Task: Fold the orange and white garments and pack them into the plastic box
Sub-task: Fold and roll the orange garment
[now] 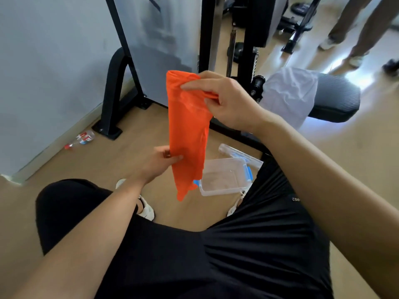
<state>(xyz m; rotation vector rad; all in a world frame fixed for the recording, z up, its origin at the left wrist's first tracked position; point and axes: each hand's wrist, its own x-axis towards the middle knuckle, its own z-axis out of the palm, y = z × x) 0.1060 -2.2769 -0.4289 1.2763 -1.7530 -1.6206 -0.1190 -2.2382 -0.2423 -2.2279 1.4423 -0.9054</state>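
Observation:
An orange garment (189,130) hangs in the air as a long narrow strip in front of me. My right hand (226,100) pinches its top end. Lower down, my left hand (160,161) grips its left edge near the middle. The bottom tip dangles over a clear plastic box (224,180) with blue clips, which stands open and holds nothing on the wooden floor between my feet. Its clear lid (239,155) lies just behind it. A white garment (289,93) is draped over a padded grey bench seat at the right.
Black gym machine frames (114,91) and a grey panel stand ahead. A plastic bottle (83,138) lies on the floor by the wall at left. Another person's legs (354,33) stand at the upper right. My black-clad knees fill the foreground.

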